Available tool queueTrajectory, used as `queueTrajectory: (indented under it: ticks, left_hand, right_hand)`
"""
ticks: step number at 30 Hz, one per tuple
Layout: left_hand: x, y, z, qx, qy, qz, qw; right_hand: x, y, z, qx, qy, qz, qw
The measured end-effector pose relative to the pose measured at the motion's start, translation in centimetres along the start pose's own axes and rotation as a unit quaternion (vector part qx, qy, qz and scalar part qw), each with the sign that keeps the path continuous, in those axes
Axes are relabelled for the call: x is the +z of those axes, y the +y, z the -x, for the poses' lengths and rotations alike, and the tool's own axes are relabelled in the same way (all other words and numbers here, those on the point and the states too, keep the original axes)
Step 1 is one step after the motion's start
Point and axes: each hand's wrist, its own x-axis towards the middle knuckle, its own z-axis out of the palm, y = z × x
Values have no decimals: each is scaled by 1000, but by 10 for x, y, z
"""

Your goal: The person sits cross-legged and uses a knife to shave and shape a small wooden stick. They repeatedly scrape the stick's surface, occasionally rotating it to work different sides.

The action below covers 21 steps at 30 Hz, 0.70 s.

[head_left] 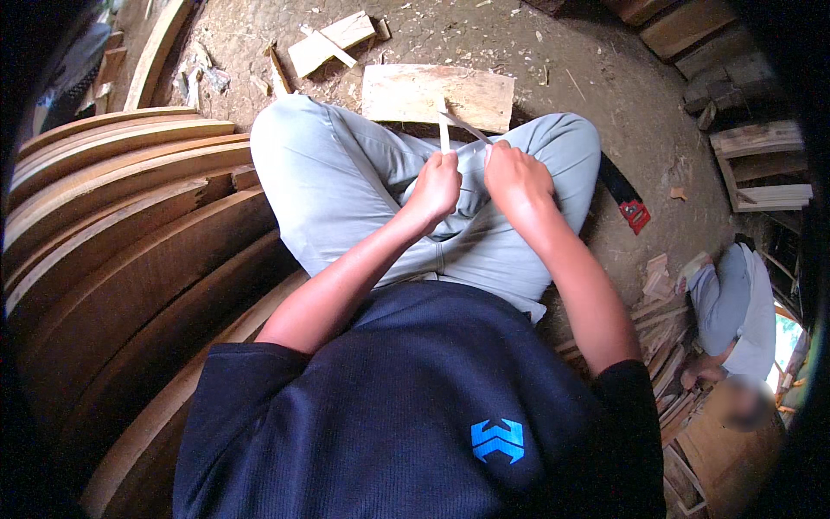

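Note:
I sit cross-legged, both hands out in front of my lap. My left hand (437,183) is closed around a thin, pale wooden stick (444,134) that points away from me. In my right hand (520,180) is what looks like a knife (468,127), its handle hidden by my fingers. The narrow dark blade slants up to the left and meets the stick near its far end; whether it cuts in is too small to tell. Just beyond, a flat wooden board (393,93) lies on the ground behind the stick's tip.
Curved planks (130,216) are stacked at my left. A handsaw with a red handle (635,214) lies by my right knee. Beyond the board is a wood offcut (333,43) with a thin strip across it. Another person (735,294) is at the right, near wood scraps (657,275).

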Motion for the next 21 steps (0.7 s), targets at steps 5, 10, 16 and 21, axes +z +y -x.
queueTrajectory:
  ticks: [5,10,16,21]
  left_hand:
    - [-4,-10,-9,-12,-20,29,999]
    - [-6,-5,-7,-13,-13,46,999]
    - [-5,-20,-15,18,-19,0,1000]
    - [-5,-4,-6,-52,-24,62,996]
  right_hand:
    - [16,0,-40,-4,0,18,1000]
    - [1,-2,-22,13,-25,-29,999]
    - [4,-7,-8,13,9,-15,1000]
    - [18,-6,-42,-3,15,10,1000]
